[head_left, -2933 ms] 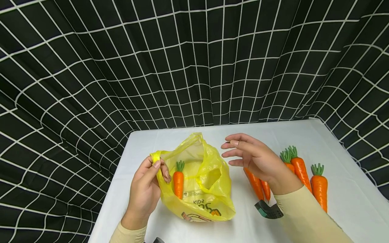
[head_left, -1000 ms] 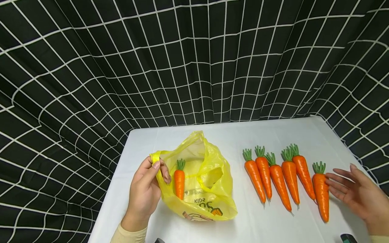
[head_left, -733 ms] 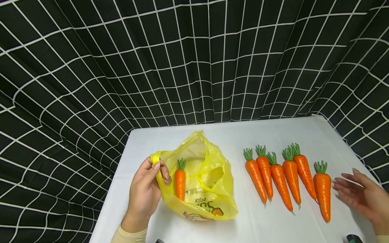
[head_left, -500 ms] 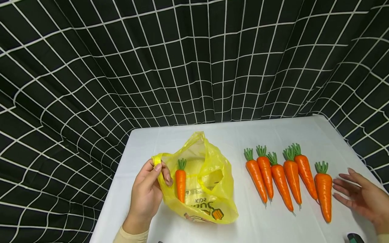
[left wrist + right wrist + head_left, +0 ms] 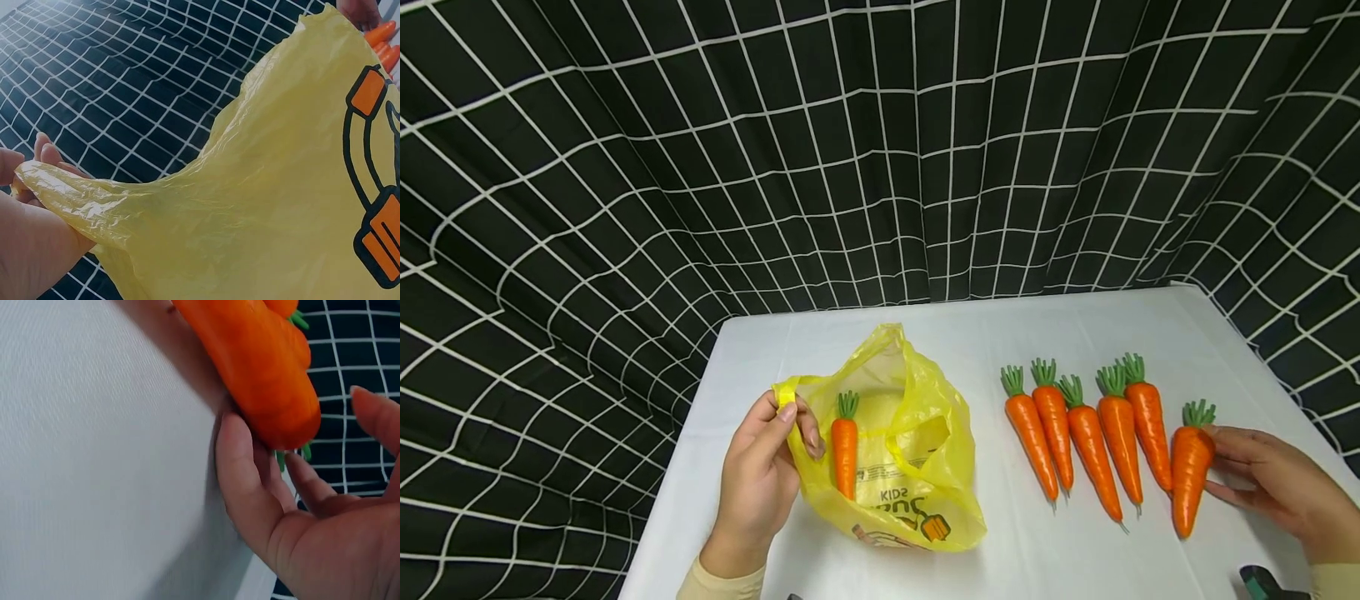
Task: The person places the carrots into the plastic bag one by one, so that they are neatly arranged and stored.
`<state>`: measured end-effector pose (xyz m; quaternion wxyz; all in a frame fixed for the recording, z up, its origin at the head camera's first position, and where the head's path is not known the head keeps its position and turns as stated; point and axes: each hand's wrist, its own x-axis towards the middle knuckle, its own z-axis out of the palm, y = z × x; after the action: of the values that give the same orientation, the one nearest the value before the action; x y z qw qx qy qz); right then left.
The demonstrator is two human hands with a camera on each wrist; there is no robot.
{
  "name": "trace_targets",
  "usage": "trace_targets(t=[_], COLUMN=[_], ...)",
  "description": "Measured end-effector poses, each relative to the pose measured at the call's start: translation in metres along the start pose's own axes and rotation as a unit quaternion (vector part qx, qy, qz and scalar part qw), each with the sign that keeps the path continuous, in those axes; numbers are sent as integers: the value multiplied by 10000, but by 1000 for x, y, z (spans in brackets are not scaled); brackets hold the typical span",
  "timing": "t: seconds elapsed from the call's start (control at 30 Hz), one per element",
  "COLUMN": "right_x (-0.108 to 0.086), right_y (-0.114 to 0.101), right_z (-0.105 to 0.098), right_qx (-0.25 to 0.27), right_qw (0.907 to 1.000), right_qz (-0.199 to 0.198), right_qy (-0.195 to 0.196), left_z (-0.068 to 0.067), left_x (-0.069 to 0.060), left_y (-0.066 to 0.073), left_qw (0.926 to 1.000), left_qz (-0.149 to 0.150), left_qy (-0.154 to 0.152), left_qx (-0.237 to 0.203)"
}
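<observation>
My left hand (image 5: 763, 467) pinches one handle of a yellow plastic bag (image 5: 951, 467), stretching its mouth wide. Inside the bag lies a carrot (image 5: 844, 458) with green tops. The left wrist view shows the thin plastic bag (image 5: 250, 187) drawn up to the left hand (image 5: 37, 231). On the far right, my right hand (image 5: 1277, 479) holds the thick end of the rightmost carrot (image 5: 1191, 475) between thumb and fingers. Close up in the right wrist view, thumb and fingers meet the end of that carrot (image 5: 269, 381); part of the contact is hidden.
Several more carrots (image 5: 1093, 458) lie in a loose row between bag and right hand, tops pointing away. All rest on a white-covered table (image 5: 970, 333). Black curtains with white grid lines (image 5: 880, 167) close in the back and sides.
The right hand went from beside the bag to the far right, hovered by the rightmost carrot, then took hold of it. That carrot has shifted left and tilted. The left hand barely moved.
</observation>
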<state>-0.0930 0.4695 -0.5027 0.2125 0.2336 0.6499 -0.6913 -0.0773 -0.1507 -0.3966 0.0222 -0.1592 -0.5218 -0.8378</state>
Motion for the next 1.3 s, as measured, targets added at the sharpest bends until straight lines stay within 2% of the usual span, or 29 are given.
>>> trace_targets(t=[0.1, 0.23, 0.4, 0.6, 0.83, 1.1, 1.3], right_x=[4, 8, 10, 10, 6, 7, 7], right_y=[-2, 1, 6, 6, 5, 10, 8], right_z=[7, 16, 21, 22, 25, 20, 20], right_qx=[-694, -1348, -1834, -2189, -2370, -2110, -1959], right_qw=[9974, 9894, 9785, 9713, 9649, 9683, 9725], right_qz=[-128, -86, -10, -235, -291, -242, -368], right_qy=[130, 526, 940, 900, 1091, 1318, 1202], left_z=[1, 1, 1, 2, 4, 4, 4], left_x=[1, 1, 1, 1, 4, 3, 4], left_y=[0, 0, 0, 0, 0, 0, 0], left_qw=[10000, 10000, 10000, 10000, 10000, 9998, 9999], left_qz=[-8, -33, -42, -65, -54, -135, -97], left_qy=[21, 19, 13, 20, 21, 108, 53], left_qx=[-6, 12, 55, 71, 75, 99, 94])
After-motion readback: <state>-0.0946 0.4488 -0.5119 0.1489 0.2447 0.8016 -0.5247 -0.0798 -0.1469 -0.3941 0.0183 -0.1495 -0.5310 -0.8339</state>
